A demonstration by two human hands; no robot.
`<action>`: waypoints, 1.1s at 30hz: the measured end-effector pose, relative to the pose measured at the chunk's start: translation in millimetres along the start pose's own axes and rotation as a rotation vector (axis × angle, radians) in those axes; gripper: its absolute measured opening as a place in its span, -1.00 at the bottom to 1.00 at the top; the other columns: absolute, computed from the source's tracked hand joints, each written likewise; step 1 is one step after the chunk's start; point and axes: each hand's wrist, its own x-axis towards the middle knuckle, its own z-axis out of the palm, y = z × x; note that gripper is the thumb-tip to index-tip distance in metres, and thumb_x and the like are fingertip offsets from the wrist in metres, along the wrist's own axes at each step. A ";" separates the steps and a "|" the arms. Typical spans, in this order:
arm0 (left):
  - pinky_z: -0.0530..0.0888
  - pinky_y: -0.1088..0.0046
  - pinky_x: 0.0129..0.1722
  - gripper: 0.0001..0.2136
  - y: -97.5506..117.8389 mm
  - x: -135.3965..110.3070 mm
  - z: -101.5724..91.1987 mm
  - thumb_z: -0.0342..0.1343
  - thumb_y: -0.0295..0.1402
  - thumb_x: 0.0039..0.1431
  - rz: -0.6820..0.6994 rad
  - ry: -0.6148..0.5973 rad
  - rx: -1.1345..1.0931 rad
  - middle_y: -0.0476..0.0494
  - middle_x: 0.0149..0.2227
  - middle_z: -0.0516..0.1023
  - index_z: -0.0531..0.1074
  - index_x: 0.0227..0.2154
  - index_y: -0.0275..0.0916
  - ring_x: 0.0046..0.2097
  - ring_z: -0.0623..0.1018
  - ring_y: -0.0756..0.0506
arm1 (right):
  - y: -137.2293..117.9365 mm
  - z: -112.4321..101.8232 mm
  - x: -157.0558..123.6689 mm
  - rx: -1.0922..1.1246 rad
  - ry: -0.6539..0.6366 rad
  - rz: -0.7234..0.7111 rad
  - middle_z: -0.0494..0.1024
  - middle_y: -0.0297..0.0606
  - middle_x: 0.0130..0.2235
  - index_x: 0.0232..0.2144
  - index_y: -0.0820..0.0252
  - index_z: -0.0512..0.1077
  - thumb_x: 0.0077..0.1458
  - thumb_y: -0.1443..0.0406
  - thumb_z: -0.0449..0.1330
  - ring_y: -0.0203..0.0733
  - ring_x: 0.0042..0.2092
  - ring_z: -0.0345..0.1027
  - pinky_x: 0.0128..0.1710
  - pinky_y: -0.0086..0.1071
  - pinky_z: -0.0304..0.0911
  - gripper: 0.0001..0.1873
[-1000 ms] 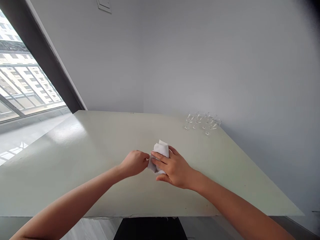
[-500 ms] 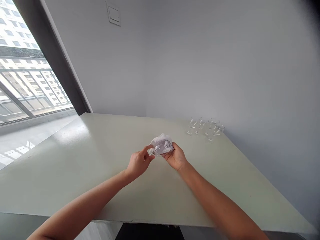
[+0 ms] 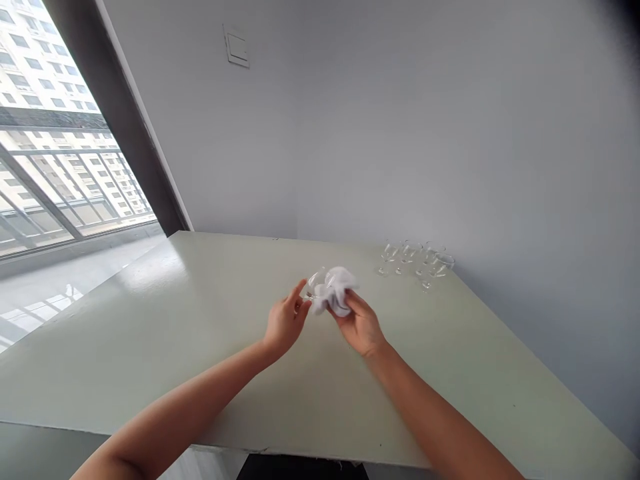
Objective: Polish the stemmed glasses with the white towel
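Above the middle of the table, my left hand (image 3: 287, 320) pinches a clear stemmed glass (image 3: 315, 279) near its foot and stem. The glass lies tilted, its bowl toward my right hand. A crumpled white cloth (image 3: 338, 283) is bunched in my right hand (image 3: 361, 325), pressed against the bowl and covering part of it. My right fingers close around the cloth, and some of them are hidden behind it.
Several clear stemmed glasses (image 3: 417, 259) stand upright in a cluster at the table's far right, near the wall (image 3: 450, 147). The pale glossy table (image 3: 165, 333) has its front edge close to me. A window (image 3: 55, 133) is at the left.
The cloth has shifted right with my right hand, uncovering more of the glass bowl. My left hand still pinches the glass. The whole view has tilted slightly.
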 end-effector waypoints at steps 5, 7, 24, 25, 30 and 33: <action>0.35 0.34 -0.23 -0.47 12.4 -6.4 27.9 -0.20 -0.54 0.13 0.306 0.068 0.167 -0.19 -0.25 0.37 -0.07 0.19 -0.24 -0.22 0.37 -0.08 | 19.6 27.6 -4.2 -0.095 -0.051 0.021 0.50 -0.29 -0.28 -0.32 0.15 0.44 -0.10 0.17 0.25 -0.19 -0.16 0.33 -0.09 -0.28 0.19 -0.74; 0.35 0.28 -0.19 -0.45 17.1 -7.6 29.5 -0.17 -0.58 0.09 0.336 0.109 0.201 -0.26 -0.15 0.31 -0.02 0.18 -0.22 -0.15 0.34 -0.11 | 22.4 28.0 -3.4 -0.122 -0.053 0.028 0.50 -0.27 -0.28 -0.32 0.16 0.44 -0.08 0.13 0.23 -0.18 -0.17 0.33 -0.13 -0.29 0.19 -0.72; 0.36 0.25 -0.12 -0.43 16.8 33.7 -5.9 0.26 -0.19 -0.16 -0.373 -0.339 -0.853 -0.31 -0.15 0.49 0.23 -0.08 -0.27 -0.11 0.48 -0.18 | 14.3 -1.5 -1.1 -0.355 -0.327 0.277 0.44 -0.32 -0.51 -0.45 0.24 0.43 -0.09 0.13 0.23 -0.26 -0.44 0.33 -0.31 -0.29 0.24 -0.73; 0.35 0.23 -0.10 -0.44 15.2 33.3 -4.4 0.26 -0.18 -0.16 -0.399 -0.304 -0.838 -0.30 -0.14 0.49 0.23 -0.09 -0.25 -0.09 0.47 -0.18 | 14.6 -1.8 1.1 -0.449 -0.299 0.228 0.45 -0.31 -0.50 -0.45 0.24 0.43 -0.07 0.14 0.22 -0.25 -0.43 0.33 -0.29 -0.29 0.23 -0.74; 0.36 0.19 -0.07 -0.49 7.3 34.4 1.8 0.25 -0.20 -0.13 -0.451 -0.178 -0.925 -0.27 -0.15 0.49 0.19 -0.14 -0.24 -0.14 0.51 -0.15 | 8.6 -16.4 14.5 -0.820 -0.011 -0.017 0.48 -0.26 -0.41 -0.40 0.20 0.45 -0.09 0.14 0.22 -0.17 -0.36 0.33 -0.28 -0.26 0.20 -0.75; 0.44 0.21 -0.14 -0.51 -1.6 39.2 -1.3 0.25 -0.24 -0.11 -0.496 -0.079 -1.065 -0.21 -0.19 0.46 0.15 -0.16 -0.24 -0.23 0.55 -0.12 | -5.4 -31.2 17.1 -0.965 0.155 -0.136 0.47 -0.22 -0.39 -0.38 0.20 0.45 -0.10 0.10 0.22 -0.10 -0.33 0.31 -0.26 -0.22 0.19 -0.71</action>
